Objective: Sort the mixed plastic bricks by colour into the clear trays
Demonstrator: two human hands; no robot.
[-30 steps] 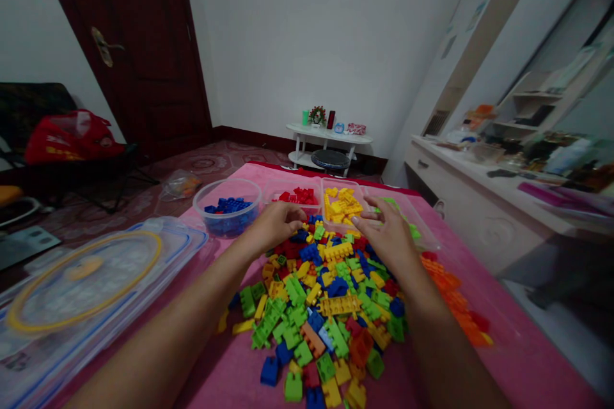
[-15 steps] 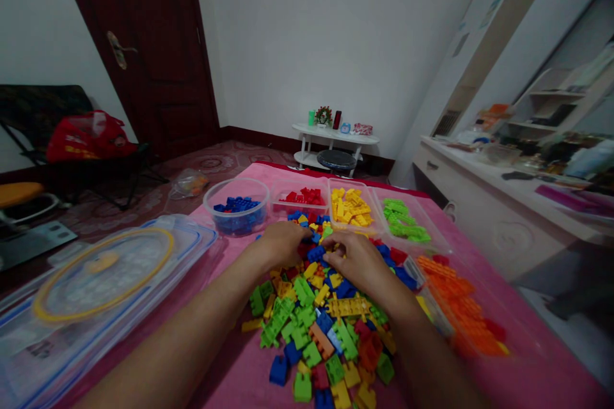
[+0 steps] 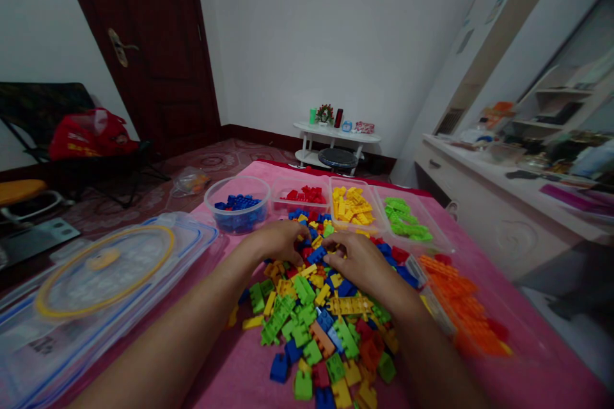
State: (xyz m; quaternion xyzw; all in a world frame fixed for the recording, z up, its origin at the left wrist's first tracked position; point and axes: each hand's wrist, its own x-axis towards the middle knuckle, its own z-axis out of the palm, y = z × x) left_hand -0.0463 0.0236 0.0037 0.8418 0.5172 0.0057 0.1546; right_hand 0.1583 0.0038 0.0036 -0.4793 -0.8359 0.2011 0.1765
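Note:
A loose heap of plastic building blocks (image 3: 307,319) in several colours lies on the pink tablecloth. Over its far left part is my left hand (image 3: 283,239), fingers bent downward and thumb apart from them, beside red blocks partly in its shadow. My right hand (image 3: 352,254) reaches in from the other side, its thumb and index finger at the end of a blue building block (image 3: 316,254), which it seems to pinch. That blue block sits between the two hands. The hands do not touch each other.
Behind the heap stand a round tub of blue blocks (image 3: 237,180) and clear boxes with red (image 3: 307,194), yellow (image 3: 352,206) and green blocks (image 3: 407,220). Orange blocks (image 3: 463,307) fill a container at right. Clear lids (image 3: 192,236) lie at left.
My left hand has drawn slightly left, and the gap between its thumb and fingers shows more. My right hand stays at the blue block. The view has shifted slightly.

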